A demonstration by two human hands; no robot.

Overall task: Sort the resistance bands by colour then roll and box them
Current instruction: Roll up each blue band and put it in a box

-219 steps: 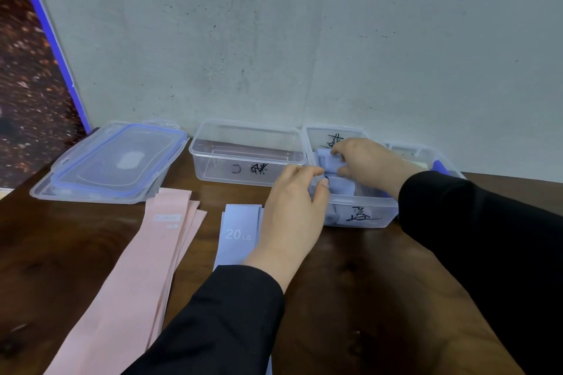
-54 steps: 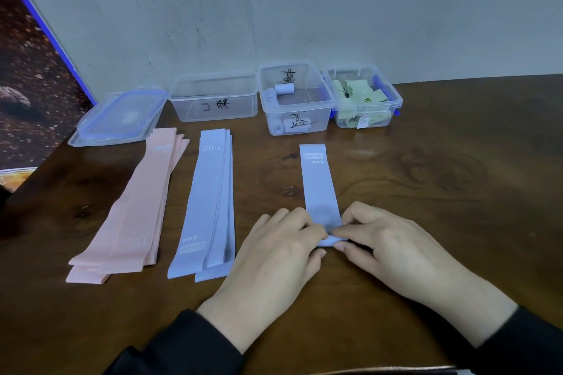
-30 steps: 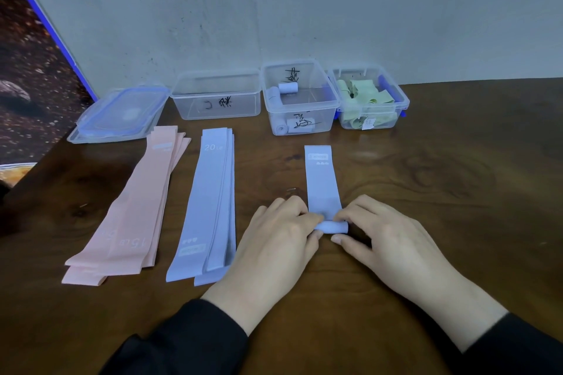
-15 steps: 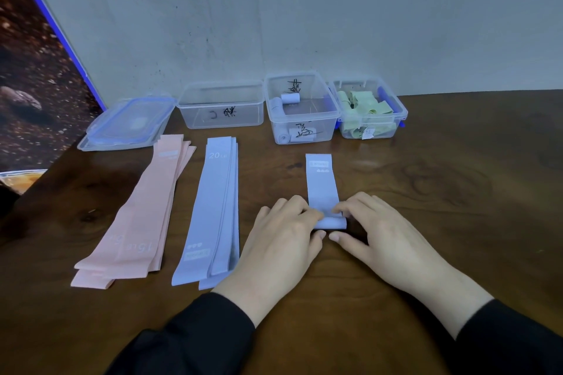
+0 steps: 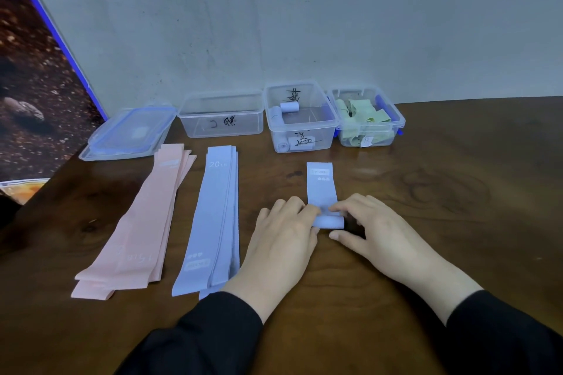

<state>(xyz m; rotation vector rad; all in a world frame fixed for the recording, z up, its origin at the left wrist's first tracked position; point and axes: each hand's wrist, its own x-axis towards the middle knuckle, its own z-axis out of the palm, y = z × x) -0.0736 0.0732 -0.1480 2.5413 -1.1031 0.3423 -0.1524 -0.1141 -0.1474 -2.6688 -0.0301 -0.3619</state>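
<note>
We have the blue band [image 5: 321,189] flat on the surface [image 5: 457,207], near the middle box [image 5: 301,119]. Our left hand [image 5: 283,237] and right hand [image 5: 380,231] pinch its rolled near end [image 5: 328,221]. It looks light, soft and springy, likely to unroll, so we hold the roll's two edges firmly.

both hands, left hand [image 5: 285,240] and right hand [image 5: 384,234], have rolled the blue band [image 5: 322,189] further toward the boxes; its roll is thicker, its flat length shorter.
</note>
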